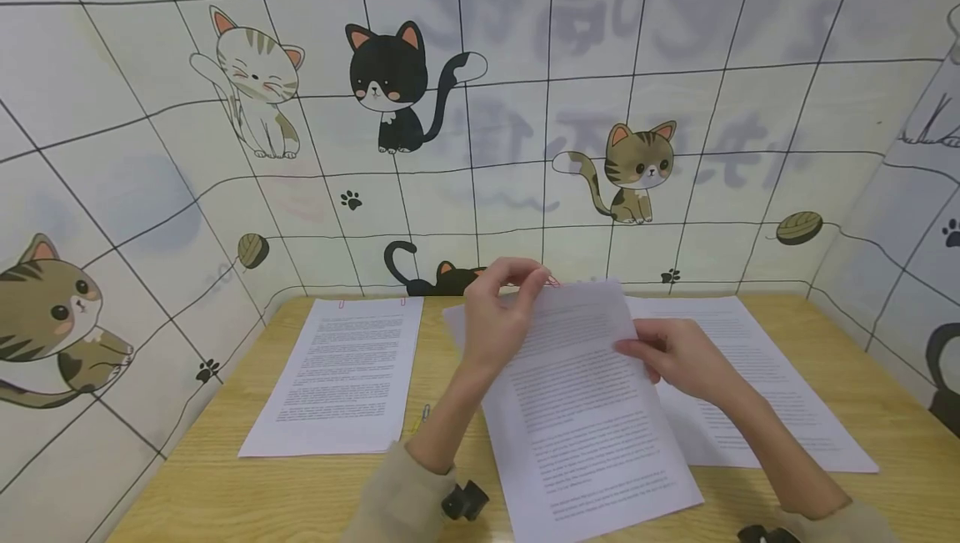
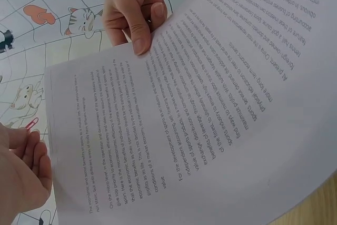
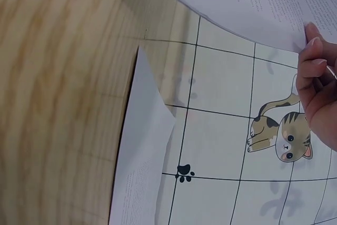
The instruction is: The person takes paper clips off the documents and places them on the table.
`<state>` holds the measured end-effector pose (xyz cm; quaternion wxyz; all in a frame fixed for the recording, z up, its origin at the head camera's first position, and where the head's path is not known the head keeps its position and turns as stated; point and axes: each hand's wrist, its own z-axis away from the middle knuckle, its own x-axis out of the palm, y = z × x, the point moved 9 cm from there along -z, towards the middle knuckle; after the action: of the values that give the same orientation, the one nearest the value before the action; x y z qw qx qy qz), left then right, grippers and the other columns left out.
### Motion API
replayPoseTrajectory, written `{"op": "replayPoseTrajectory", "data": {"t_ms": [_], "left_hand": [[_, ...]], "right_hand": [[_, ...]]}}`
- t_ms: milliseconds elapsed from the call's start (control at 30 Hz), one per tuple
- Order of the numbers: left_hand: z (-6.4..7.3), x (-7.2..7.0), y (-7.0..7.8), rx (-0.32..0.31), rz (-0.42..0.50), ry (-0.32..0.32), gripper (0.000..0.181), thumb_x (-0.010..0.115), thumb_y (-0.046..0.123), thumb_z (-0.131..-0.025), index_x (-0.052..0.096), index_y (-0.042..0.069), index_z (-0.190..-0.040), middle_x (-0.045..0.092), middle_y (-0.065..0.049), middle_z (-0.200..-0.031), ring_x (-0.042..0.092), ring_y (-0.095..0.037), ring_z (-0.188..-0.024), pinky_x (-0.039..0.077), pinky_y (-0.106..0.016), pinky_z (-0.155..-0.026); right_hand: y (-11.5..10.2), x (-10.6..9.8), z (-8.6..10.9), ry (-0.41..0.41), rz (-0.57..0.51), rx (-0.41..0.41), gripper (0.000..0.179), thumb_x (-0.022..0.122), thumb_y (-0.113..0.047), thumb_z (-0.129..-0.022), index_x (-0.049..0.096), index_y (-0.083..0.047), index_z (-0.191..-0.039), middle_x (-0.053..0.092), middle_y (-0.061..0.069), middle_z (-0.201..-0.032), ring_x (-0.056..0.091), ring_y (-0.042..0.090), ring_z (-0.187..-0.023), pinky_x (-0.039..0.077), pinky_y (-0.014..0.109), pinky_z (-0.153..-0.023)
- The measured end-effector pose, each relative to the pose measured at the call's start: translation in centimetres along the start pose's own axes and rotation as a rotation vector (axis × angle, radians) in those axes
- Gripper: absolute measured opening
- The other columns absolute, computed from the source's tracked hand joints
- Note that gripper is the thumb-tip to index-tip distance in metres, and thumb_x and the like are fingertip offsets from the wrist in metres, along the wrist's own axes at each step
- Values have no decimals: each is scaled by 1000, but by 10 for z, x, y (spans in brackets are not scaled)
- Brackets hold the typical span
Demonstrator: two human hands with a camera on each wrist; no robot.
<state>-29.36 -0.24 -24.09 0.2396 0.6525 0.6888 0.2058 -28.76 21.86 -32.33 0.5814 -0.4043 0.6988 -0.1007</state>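
Observation:
In the head view, my left hand [image 1: 498, 318] is raised by the top edge of a printed paper stack [image 1: 592, 409], with a red paper clip [image 1: 553, 281] between thumb and fingers. The left wrist view shows that clip [image 2: 32, 124] at the fingertips, just off the paper's edge. My right hand [image 1: 678, 355] pinches the stack's right side, thumb on the printed face. That stack is lifted and tilted towards me, its pages slightly curved. In the right wrist view, fingers of the right hand [image 3: 318, 82] hold the paper's edge.
Left on the wooden table [image 1: 195, 485] lies a printed stack [image 1: 337, 376] with two red clips at its top. More printed paper [image 1: 757, 393] lies at the right. A small paper clip [image 1: 426, 412] lies near the left sleeve. Behind stands a cat-patterned wall [image 1: 510, 109].

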Motion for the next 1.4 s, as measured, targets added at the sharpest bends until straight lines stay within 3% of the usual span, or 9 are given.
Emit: {"op": "replayPoseTrajectory", "data": {"t_ms": [367, 633, 867, 1200, 1400], "left_hand": [[-3, -3, 2, -48, 15, -69, 6, 70, 6, -95, 70, 0, -96, 74, -8, -87, 66, -23, -79, 51, -26, -76], [4, -14, 4, -22, -34, -157, 6, 68, -11, -89, 67, -6, -93, 71, -16, -83, 63, -36, -73, 49, -26, -68], [13, -31, -7, -39, -90, -218, 4, 71, 1, -93, 70, 2, -97, 71, -4, -82, 62, -19, -72, 50, -24, -70], [29, -48, -28, -134, -205, -313, 5, 70, 3, -94, 70, 5, -98, 71, 1, -83, 62, -14, -72, 52, -24, -70], [37, -56, -38, -178, -258, -364, 5, 71, 1, -93, 68, 4, -97, 70, 1, -83, 63, -18, -71, 52, -24, -68]], "right_hand": [[3, -6, 1, 13, -5, 27, 9, 71, -14, -95, 72, -10, -103, 49, -8, -57, 46, 8, -49, 31, 23, -45], [3, -7, 1, 14, -24, 27, 13, 71, -14, -95, 72, -9, -106, 51, -7, -58, 46, 8, -49, 29, 22, -44], [4, -7, 2, 16, -34, 24, 13, 72, -14, -95, 72, -8, -107, 51, -6, -58, 46, 8, -49, 28, 22, -44], [7, -7, 2, 22, -26, 44, 11, 72, -16, -95, 71, -9, -103, 49, -6, -56, 45, 8, -48, 27, 23, -44], [7, -7, 1, 20, -32, 47, 10, 72, -16, -95, 71, -9, -102, 49, -6, -56, 44, 8, -48, 26, 23, -44]]}}
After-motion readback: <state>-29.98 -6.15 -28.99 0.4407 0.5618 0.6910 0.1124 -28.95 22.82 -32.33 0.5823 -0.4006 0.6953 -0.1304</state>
